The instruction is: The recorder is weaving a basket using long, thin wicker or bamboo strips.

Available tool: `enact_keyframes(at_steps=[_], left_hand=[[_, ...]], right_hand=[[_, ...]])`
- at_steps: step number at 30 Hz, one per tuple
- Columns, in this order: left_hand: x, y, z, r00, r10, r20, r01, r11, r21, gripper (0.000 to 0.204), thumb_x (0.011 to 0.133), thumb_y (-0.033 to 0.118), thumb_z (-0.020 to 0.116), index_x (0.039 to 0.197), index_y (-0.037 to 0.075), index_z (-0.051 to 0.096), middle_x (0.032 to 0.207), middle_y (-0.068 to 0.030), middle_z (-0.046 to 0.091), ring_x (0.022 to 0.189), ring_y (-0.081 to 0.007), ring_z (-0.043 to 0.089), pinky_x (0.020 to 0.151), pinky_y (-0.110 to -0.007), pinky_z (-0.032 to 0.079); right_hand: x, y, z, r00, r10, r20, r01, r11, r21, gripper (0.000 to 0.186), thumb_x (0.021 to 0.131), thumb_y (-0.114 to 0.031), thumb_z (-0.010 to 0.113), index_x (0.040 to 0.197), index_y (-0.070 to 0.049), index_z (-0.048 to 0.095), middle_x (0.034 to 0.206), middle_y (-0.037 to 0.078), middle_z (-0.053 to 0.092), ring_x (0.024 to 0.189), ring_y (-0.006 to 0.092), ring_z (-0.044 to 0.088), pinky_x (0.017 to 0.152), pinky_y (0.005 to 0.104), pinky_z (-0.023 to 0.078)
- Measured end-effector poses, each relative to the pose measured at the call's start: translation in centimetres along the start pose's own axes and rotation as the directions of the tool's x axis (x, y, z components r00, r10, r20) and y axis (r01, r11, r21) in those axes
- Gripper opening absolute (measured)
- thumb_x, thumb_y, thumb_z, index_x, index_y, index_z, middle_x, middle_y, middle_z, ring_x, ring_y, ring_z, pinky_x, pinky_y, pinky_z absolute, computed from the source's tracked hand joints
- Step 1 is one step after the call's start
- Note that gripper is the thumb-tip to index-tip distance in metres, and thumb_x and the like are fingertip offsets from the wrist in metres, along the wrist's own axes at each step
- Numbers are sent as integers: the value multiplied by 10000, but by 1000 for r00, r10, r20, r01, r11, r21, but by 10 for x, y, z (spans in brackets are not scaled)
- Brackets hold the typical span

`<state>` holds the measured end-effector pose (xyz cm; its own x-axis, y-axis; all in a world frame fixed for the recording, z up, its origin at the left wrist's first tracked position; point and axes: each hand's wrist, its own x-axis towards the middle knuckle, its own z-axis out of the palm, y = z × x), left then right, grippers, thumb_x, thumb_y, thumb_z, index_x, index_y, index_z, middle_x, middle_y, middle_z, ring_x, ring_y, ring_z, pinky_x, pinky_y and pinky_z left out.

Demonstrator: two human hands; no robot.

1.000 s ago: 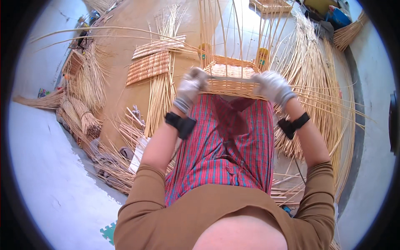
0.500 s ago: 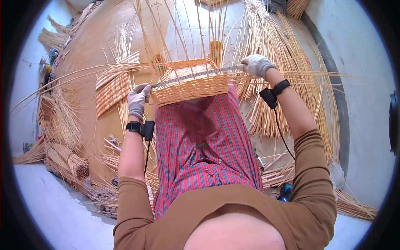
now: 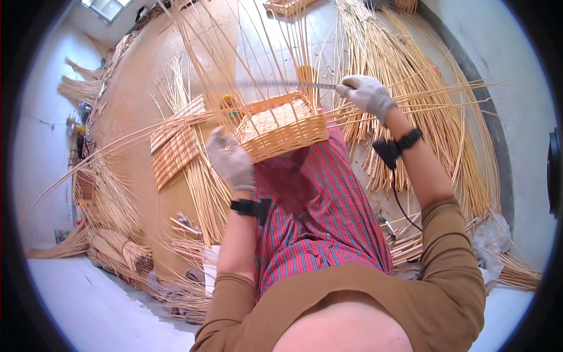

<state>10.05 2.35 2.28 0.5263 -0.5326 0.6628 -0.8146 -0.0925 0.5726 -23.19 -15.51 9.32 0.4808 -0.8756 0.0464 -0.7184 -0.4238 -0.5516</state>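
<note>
A half-woven wicker basket with tall upright stakes rests over my lap, on a red plaid cloth. My right hand, in a pale glove, is closed on one end of a tape measure. The tape stretches leftward above the basket's far side, and its left part is smeared by motion. At the basket's near left corner is my gloved left hand. Its fingers are blurred, so whether they grip the basket is not clear.
Large bundles of long wicker rods lie on the right. A woven panel is on the floor to the left, with more bundles along the wall. Long loose rods stick out sideways from the basket.
My left hand has come off the tape's left end and moved right and nearer to me. The tape has lifted off the basket's rim. My right hand still holds its end.
</note>
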Motion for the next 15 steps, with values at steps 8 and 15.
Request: enact_keyframes(at_steps=[8,15], left_hand=[[-38,112,119,740,187,647,-262,965,19,563,776,443,813,1229,140,672,1000,-144,740,991,-379,705,955,-517,506],[140,125,18,865,216,454,-189,976,-104,425,800,347,852,1043,39,691,830,-148,712,760,-250,695,696,-412,556]], right_hand=[[-163,18,72,943,272,-192,88,351,932,261,1114,-222,571,1153,12,679,914,42,683,803,153,662,758,300,555],[-169,67,66,860,464,-214,132,202,970,385,1128,-306,467,1004,-33,708,857,40,696,761,132,666,690,288,557]])
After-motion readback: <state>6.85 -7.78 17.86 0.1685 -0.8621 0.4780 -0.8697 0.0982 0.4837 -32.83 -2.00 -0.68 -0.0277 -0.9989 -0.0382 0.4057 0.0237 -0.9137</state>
